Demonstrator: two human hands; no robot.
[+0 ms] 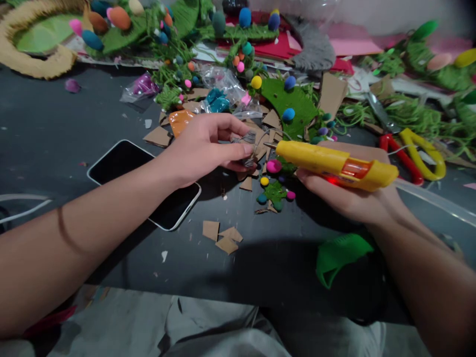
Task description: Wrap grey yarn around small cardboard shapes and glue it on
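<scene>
My left hand (211, 146) pinches a small piece wrapped in grey yarn (250, 148), above scattered cardboard scraps. A loose strand of the yarn trails off to the right. In my right hand (342, 198) is a yellow hot glue gun (330, 161), with a clear glue stick (439, 198) sticking out of its back and a red light glowing on its side. The nozzle points left, close to the yarn piece; I cannot tell whether they touch. Below lies a small green star-like piece (274, 192) with coloured balls on its tips.
A phone (122, 161) lies under my left forearm. Scissors (401, 148) with red and yellow handles rest at right, near green yarn. Green yarn-wrapped shapes with coloured balls (238, 32) line the back. Cardboard bits (223, 237) and a green strip (344, 253) lie in front.
</scene>
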